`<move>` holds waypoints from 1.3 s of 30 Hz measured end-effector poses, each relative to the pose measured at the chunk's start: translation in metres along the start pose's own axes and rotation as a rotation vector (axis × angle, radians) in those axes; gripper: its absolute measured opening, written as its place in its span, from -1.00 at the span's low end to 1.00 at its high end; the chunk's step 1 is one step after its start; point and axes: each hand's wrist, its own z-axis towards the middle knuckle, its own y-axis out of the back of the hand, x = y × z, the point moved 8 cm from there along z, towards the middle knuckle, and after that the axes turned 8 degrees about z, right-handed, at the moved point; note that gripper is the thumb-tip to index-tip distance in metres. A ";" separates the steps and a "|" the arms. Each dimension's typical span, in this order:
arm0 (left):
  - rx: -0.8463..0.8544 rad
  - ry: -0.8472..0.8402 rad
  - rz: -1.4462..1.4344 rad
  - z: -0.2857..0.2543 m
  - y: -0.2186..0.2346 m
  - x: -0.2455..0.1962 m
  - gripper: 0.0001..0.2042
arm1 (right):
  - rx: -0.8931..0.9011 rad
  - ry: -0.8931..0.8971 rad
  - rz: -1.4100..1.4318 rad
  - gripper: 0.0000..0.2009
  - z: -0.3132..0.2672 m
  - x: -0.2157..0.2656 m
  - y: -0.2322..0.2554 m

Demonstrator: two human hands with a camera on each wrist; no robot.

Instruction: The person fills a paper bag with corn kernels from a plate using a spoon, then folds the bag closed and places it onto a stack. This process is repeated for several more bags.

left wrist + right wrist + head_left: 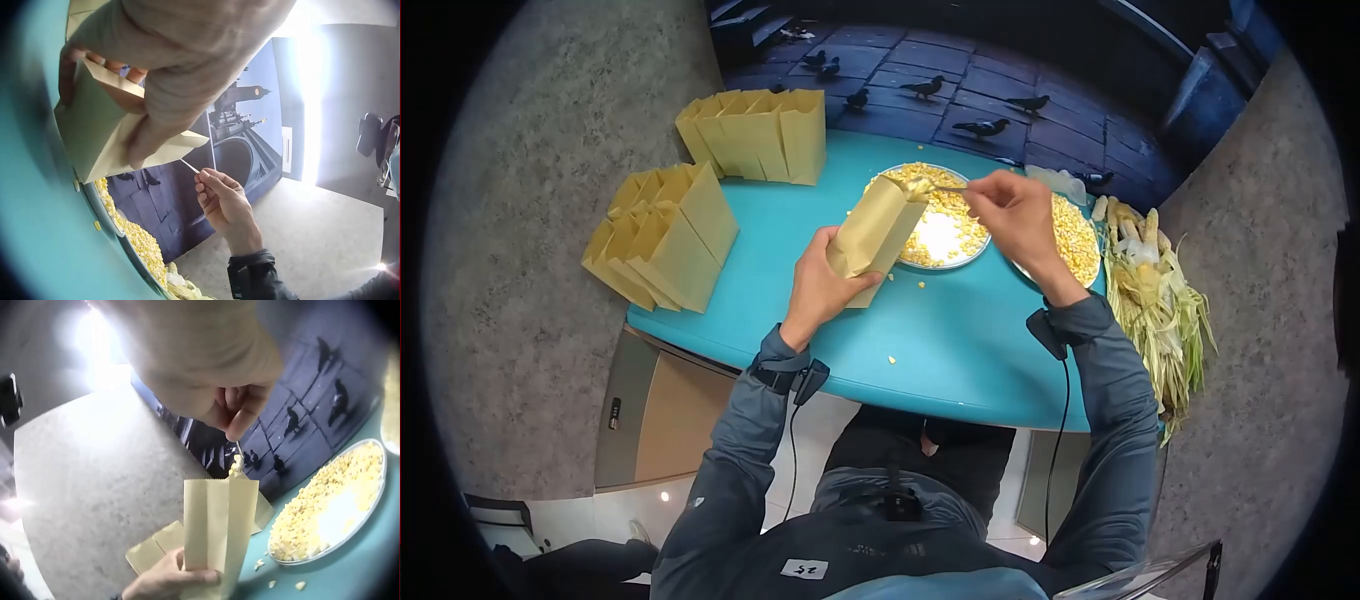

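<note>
A tan paper bag (878,232) is gripped in the left hand (825,285), its thumb pressed on one broad face and its fingers wrapped round the other side. The paper is smooth and matte, creased lengthwise, folded into a tall, narrow box shape with a zigzag-cut rim. Its long axis slants from the near left to the far right, the open mouth pointing up and toward the far right, the closed base toward the near side. The bag is over the middle of the desk (900,340), just beside the left plate (943,268); whether its base touches the smooth teal surface I cannot tell.

The right hand (1022,225), apart from the left, pinches the thin handle of a utensil (948,189) between thumb and fingers. Glossy yellow kernels (918,185) sit at its far end, right at the bag's mouth.

The left plate is round, pale-rimmed and spread with kernels, glaring white in the middle. The right plate (1028,273) also bears kernels, with limp, stringy husks and cobs (1150,290) to its right. Crisp, box-shaped paper bags stand in two groups at the left, one nearer (690,250), one farther (750,135).
</note>
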 end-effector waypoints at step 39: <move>-0.021 0.049 -0.054 -0.016 0.018 0.007 -0.27 | -0.165 -0.144 0.310 -0.86 0.013 -0.032 0.006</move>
